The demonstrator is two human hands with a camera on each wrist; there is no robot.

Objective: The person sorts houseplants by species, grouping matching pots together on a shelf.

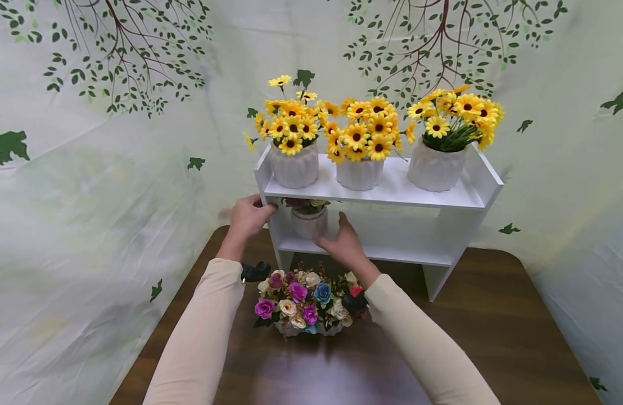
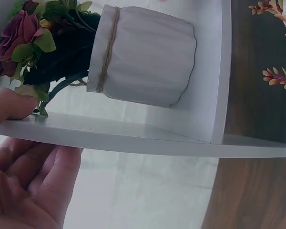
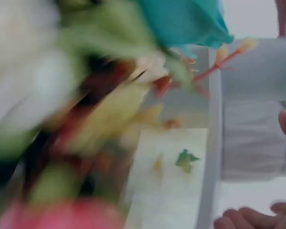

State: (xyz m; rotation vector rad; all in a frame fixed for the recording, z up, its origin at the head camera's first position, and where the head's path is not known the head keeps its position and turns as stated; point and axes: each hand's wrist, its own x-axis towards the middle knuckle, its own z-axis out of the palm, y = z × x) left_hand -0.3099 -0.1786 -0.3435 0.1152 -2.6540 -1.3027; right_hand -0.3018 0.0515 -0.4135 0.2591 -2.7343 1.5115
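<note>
My left hand (image 1: 249,216) grips the left side panel (image 2: 133,145) of a white two-tier shelf (image 1: 392,255), thumb inside and fingers outside. On the lower board, at its left end, stands a whitish pot (image 1: 310,225) with twine round its rim (image 2: 107,52) and dusky red roses (image 2: 20,40) in it. Just to the right of this pot is my right hand (image 1: 346,243), its thumb and fingers spread apart. In the right wrist view the pot (image 3: 252,143) appears between thumb and fingers; whether they touch it I cannot tell.
Three pots of yellow daisies (image 1: 359,135) stand on the top board. A mixed rose arrangement (image 1: 303,301) sits on the brown wooden table (image 1: 473,337) in front of the shelf, beneath my forearms. A leaf-printed cloth (image 1: 154,214) hangs behind.
</note>
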